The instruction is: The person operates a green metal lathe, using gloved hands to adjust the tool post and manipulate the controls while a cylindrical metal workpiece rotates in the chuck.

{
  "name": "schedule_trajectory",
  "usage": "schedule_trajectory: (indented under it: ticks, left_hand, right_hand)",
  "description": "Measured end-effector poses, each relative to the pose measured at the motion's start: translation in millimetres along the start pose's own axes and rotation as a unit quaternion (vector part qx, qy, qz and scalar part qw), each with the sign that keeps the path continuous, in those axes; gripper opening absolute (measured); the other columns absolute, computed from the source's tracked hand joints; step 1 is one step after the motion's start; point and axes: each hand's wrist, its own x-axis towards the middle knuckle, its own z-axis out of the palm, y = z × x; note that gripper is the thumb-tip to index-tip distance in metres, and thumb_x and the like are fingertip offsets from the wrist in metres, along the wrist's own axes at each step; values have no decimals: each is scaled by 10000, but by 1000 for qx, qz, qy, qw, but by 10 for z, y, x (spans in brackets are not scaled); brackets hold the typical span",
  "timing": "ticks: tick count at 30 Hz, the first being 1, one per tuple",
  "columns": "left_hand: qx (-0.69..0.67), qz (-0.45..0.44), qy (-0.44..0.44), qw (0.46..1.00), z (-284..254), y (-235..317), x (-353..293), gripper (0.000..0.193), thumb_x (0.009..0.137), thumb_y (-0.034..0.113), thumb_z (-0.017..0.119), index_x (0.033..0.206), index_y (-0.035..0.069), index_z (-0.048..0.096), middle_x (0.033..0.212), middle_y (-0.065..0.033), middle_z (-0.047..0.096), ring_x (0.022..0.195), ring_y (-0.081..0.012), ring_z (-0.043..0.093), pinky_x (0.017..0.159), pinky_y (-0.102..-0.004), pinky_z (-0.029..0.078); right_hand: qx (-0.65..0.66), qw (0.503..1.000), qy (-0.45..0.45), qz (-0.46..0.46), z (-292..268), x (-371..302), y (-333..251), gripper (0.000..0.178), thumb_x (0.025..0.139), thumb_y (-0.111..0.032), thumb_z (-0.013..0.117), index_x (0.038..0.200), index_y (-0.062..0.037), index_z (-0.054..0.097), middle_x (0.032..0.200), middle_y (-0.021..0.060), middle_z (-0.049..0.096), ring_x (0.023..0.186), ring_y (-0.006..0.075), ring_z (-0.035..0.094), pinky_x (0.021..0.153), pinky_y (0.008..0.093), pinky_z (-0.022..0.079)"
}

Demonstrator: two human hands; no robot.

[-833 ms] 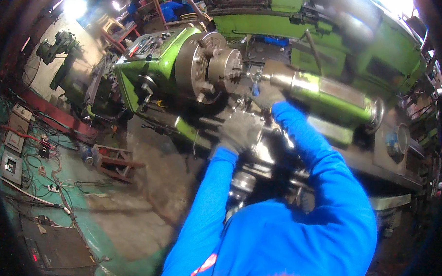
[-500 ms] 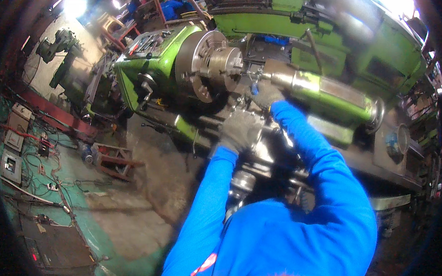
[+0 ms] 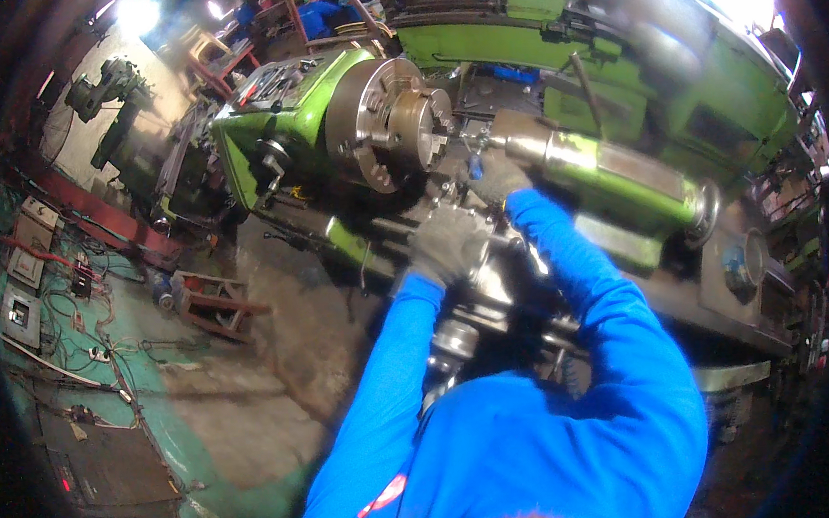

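Note:
A green lathe carries a large round steel chuck (image 3: 360, 124), with a smaller ring-shaped steel piece (image 3: 415, 129) at its front. My left hand (image 3: 446, 246), in a grey work glove, is bent over the tool post (image 3: 478, 248) on the carriage; its fingertips blend into the dark metal. Farther forward and to the right, my gloved right hand (image 3: 501, 179) is closed beside a small blue-handled tool (image 3: 475, 166), which stands at its fingers just in front of the chuck. Part of its grip is hidden.
The tailstock (image 3: 603, 170) with its handwheel (image 3: 705, 212) lies right of my right hand. Tools rest on the headstock top (image 3: 285, 85). Behind stands another green machine (image 3: 498, 46). Cables (image 3: 87, 298) and a rusty metal frame (image 3: 217, 302) lie on the floor at left.
Both hands stay in nearly the same place. The jaws on the steel piece in front of the chuck look slightly turned. The view has shifted very little.

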Motion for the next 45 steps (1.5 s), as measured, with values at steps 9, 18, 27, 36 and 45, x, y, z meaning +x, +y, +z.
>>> schedule_trajectory:
  ticks: [9, 18, 27, 36, 45]
  left_hand:
    - [13, -19, -43, 999, -58, 26, 8, 350, 970, 397, 524, 873, 103, 688, 920, -154, 671, 900, -372, 631, 831, -487, 511]
    - [6, -31, -59, 998, -66, 36, 15, 372, 975, 409, 513, 898, 96, 699, 944, -154, 684, 937, -378, 638, 869, -491, 511]
    - [-7, -38, -57, 998, -29, 11, 0, 410, 984, 437, 503, 879, 90, 694, 961, -173, 676, 954, -389, 622, 882, -505, 502]
    - [1, -28, -46, 999, -18, 0, -12, 376, 970, 416, 522, 859, 93, 681, 930, -163, 663, 927, -370, 619, 865, -485, 502]
    - [5, -30, -41, 999, -11, -3, -18, 342, 952, 394, 536, 872, 97, 685, 912, -159, 662, 902, -373, 623, 845, -487, 509]
  right_hand:
    - [13, 1000, -4, 5, -94, -121, -11, 639, 938, -590, 576, 1268, -54, 684, 1295, 239, 681, 1229, 400, 644, 1077, 485, 488]
    - [10, 1000, 15, 10, -5, -70, 21, 607, 934, -574, 593, 1258, -68, 684, 1263, 227, 699, 1220, 398, 649, 1064, 488, 496]
    - [-1, 1000, -12, 10, -1, 29, -69, 594, 921, -543, 606, 1313, -101, 665, 1297, 241, 678, 1228, 422, 638, 1071, 499, 493]
    - [21, 999, -35, 29, -74, -58, -126, 637, 925, -543, 606, 1368, -86, 618, 1331, 237, 663, 1252, 407, 630, 1090, 485, 482]
    - [-4, 999, -28, 20, 19, -54, 41, 877, 956, -767, 471, 1455, -46, 491, 1346, 306, 627, 1237, 477, 618, 1097, 513, 473]
